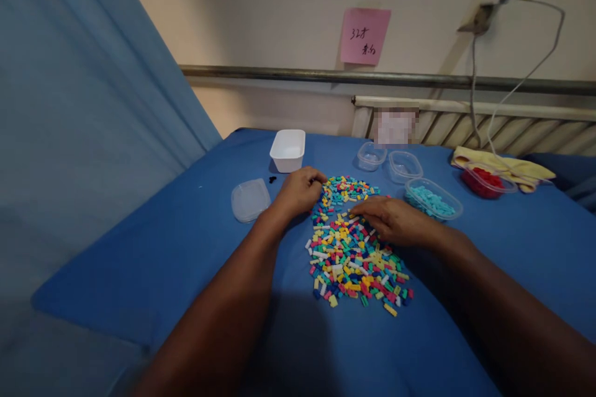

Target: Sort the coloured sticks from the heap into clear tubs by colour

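A pile of small bricks in several colours (354,248) lies spread on the blue-covered table (162,248). My left hand (298,191) rests at the pile's upper left edge, fingers curled into a loose fist; what they hold, if anything, is hidden. My right hand (393,220) lies palm down on the pile's right side, its fingers pressed together in a pinch on the bricks. Just right of that hand stands a clear tub of light blue bricks (433,200).
A white tub (287,150) stands at the back, a clear lid (250,200) left of my left hand. Two clear tubs (371,156) (405,166) and a tub of red bricks (487,182) on a yellow cloth (512,169) sit behind. A blue curtain (84,105) hangs left.
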### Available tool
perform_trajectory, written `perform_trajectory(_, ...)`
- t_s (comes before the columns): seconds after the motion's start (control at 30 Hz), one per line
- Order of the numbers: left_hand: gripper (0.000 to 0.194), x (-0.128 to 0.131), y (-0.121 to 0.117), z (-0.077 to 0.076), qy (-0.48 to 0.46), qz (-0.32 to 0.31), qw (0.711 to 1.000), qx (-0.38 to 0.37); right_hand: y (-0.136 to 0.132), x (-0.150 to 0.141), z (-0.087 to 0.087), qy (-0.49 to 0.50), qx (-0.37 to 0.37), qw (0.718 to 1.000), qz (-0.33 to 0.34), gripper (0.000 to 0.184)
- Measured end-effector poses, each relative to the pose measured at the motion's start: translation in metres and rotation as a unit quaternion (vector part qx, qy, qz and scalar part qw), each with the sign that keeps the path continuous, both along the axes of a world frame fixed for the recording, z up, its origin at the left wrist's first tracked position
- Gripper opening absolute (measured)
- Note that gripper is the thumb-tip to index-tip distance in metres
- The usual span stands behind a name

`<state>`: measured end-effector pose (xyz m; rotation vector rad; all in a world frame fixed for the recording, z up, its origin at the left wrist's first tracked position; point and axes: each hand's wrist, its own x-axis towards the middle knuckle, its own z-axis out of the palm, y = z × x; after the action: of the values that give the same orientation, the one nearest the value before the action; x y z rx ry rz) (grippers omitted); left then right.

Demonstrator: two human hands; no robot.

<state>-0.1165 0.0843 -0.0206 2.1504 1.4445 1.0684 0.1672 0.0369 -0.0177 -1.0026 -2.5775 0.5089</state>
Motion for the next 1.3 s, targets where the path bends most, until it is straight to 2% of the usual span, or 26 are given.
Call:
perform_trajectory(0.07, 0.035, -0.004, -0.007, 0.013, 0.052, -0.082, 0.993, -0.059, 0.0, -0.001, -0.002, 0.001, -0.007, 1.0, 0.015, 0.042)
perform_trajectory(0.13, 0.038, -0.005, -0.015, 0.023, 0.089, -0.136, 0.981, -0.11, 0.0, -0.001, -0.002, 0.016, -0.014, 1.0, 0.017, 0.04)
perform_trajectory(0.3, 0.047, 0.006, -0.029, 0.032, 0.194, -0.177, 0.954, -0.141, -0.006, -0.002, -0.005, 0.052, 0.015, 0.998, 0.01, 0.038)
perform_trajectory(0.4, 0.046, 0.007, -0.029, 0.033, 0.178, -0.205, 0.947, -0.173, -0.017, -0.001, -0.007, 0.059, -0.012, 0.998, 0.026, 0.035)
perform_trajectory(0.47, 0.044, 0.004, -0.027, 0.033, 0.143, -0.192, 0.957, -0.163, -0.027, 0.006, -0.006, 0.067, -0.016, 0.997, 0.018, 0.032)
perform_trajectory(0.57, 0.037, 0.0, -0.023, 0.032, 0.152, -0.132, 0.976, -0.086, -0.042, 0.024, -0.004, 0.079, 0.017, 0.997, 0.003, 0.03)
perform_trajectory(0.63, 0.03, 0.002, -0.023, 0.03, 0.202, -0.125, 0.97, -0.049, -0.051, 0.037, -0.007, 0.087, 0.034, 0.996, -0.007, 0.029)
perform_trajectory(0.7, 0.025, 0.008, -0.024, 0.027, 0.262, -0.15, 0.953, -0.038, -0.059, 0.046, -0.013, 0.102, 0.053, 0.993, -0.028, 0.028)
perform_trajectory(0.8, 0.024, 0.018, -0.028, 0.027, 0.332, -0.184, 0.925, -0.038, -0.064, 0.053, -0.028, 0.142, 0.091, 0.983, -0.075, 0.026)
perform_trajectory(0.9, 0.024, 0.024, -0.034, 0.035, 0.381, -0.167, 0.907, -0.061, -0.06, 0.055, -0.04, 0.161, 0.098, 0.976, -0.104, 0.024)
perform_trajectory(1.0, 0.021, 0.025, -0.038, 0.045, 0.405, -0.15, 0.895, -0.111, -0.055, 0.056, -0.044, 0.175, 0.091, 0.972, -0.127, 0.023)
perform_trajectory(1.1, 0.018, 0.023, -0.039, 0.046, 0.403, -0.146, 0.894, -0.129, -0.054, 0.056, -0.044, 0.189, 0.085, 0.969, -0.137, 0.022)
perform_trajectory(1.3, 0.011, 0.01, -0.032, 0.039, 0.359, -0.133, 0.913, -0.14, -0.056, 0.054, -0.04, 0.2, 0.078, 0.968, -0.128, 0.021)
